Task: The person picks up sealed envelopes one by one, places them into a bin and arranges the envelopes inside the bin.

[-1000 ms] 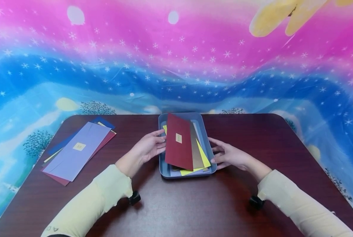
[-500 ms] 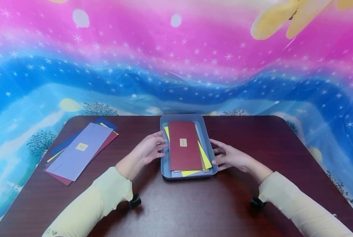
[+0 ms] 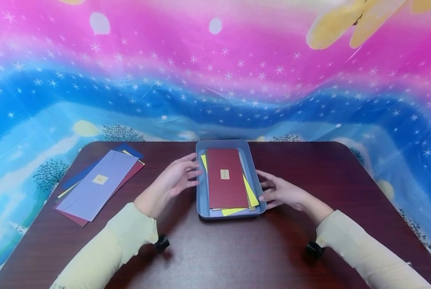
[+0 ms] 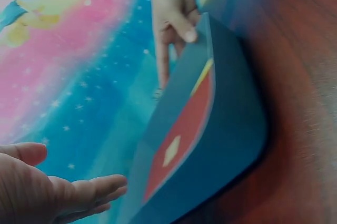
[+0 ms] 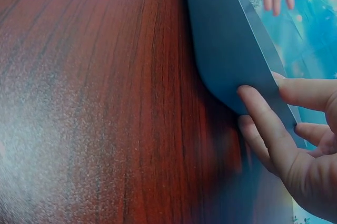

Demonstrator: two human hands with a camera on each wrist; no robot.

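A blue-grey tray [image 3: 203,206] stands at the table's far middle. Inside it lies a stack of envelopes, with a dark red envelope [image 3: 227,196] on top that bears a small pale label. Edges of a yellow envelope [image 3: 233,211] show below it. My left hand [image 3: 177,178] is beside the tray's left wall, fingers spread, holding nothing. In the left wrist view the left fingertips [image 4: 118,183] point toward the tray. My right hand [image 3: 285,192] rests at the tray's right side, relaxed fingers [image 5: 263,116] against the wall near the front corner.
On the left of the dark wooden table [image 3: 215,253] lies a second fanned pile. Its lavender envelope [image 3: 92,196] covers parts of a blue envelope [image 3: 72,179] and a red envelope [image 3: 74,218]. A patterned cloth backdrop [image 3: 215,80] hangs behind the table.
The dark red envelope, earlier tilted up on its left side, now lies flat on the stack in the tray. My left hand has drawn back slightly to the left. The right hand stays put.
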